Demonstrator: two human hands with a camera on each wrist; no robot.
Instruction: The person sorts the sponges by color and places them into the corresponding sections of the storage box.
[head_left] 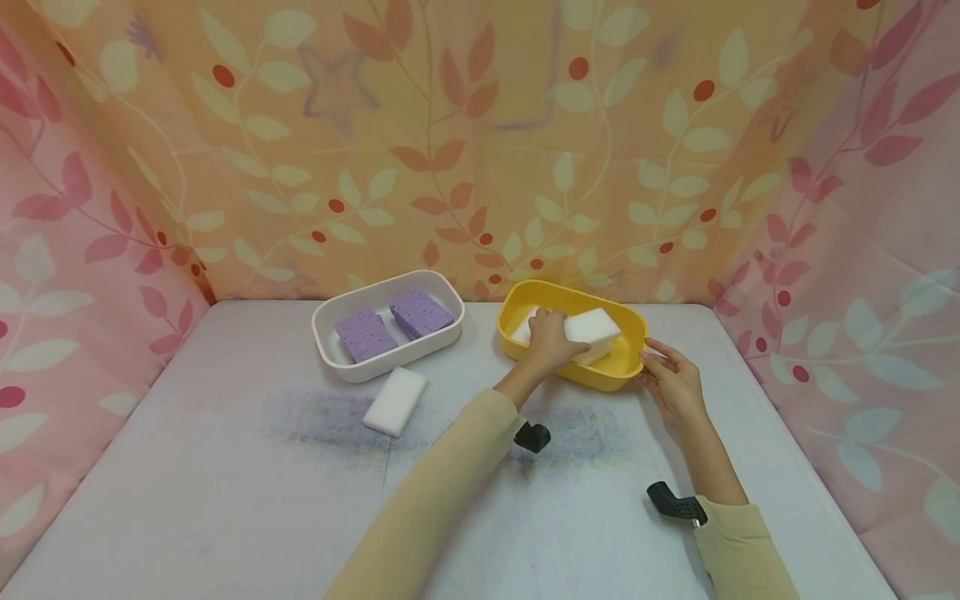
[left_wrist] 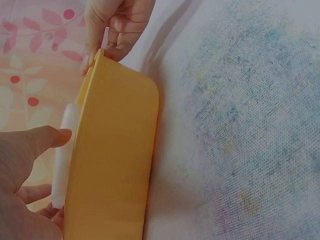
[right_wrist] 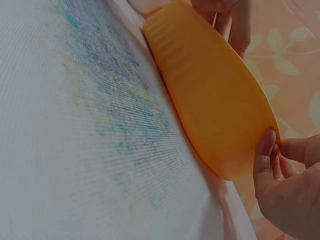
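Observation:
My left hand [head_left: 551, 340] reaches into the yellow tray [head_left: 517, 358] and grips a white sponge [head_left: 594, 326], which sits tilted above the tray's floor. In the left wrist view, the thumb is against the face of that sponge [left_wrist: 64, 160], while the other fingers are partly hidden. Another white piece [head_left: 522, 332] shows to the left of the hand inside the tray. At the tray's right end, my right hand [head_left: 675, 385] pinches the rim between thumb and fingers, seen closely in the right wrist view beside the yellow wall [right_wrist: 210, 95].
A white tray [head_left: 390, 360] with two purple sponges [head_left: 365, 335] stands to the left. In front of it a single white sponge [head_left: 396, 402] lies on the stained white tabletop [head_left: 225, 500]. Floral curtains [head_left: 450, 150] close off the back and both sides.

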